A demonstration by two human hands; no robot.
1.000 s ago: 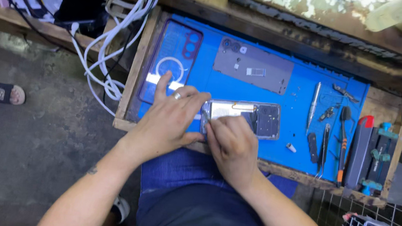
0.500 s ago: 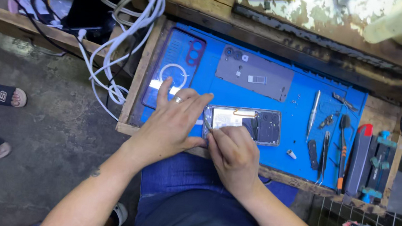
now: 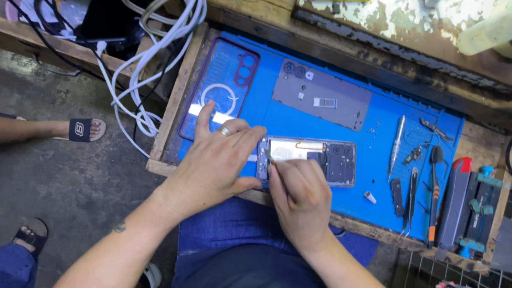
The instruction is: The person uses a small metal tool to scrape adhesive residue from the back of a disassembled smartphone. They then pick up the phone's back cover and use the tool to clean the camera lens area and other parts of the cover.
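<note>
Steadying the phone (image 3: 323, 160) near the tabletop's front edge, left hand (image 3: 220, 162) spread flat; right hand (image 3: 301, 195) fingers pinching a small tool, best levered gently.

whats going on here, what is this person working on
A person sits at a wooden tray lined with a blue mat, working on an opened phone lying face down. The left hand presses on the phone's left end to steady it, while the right hand pokes a thin tool at the same end. The grey back panel and a purple case lie on the mat above, with screwdrivers and tweezers to the right.
</note>
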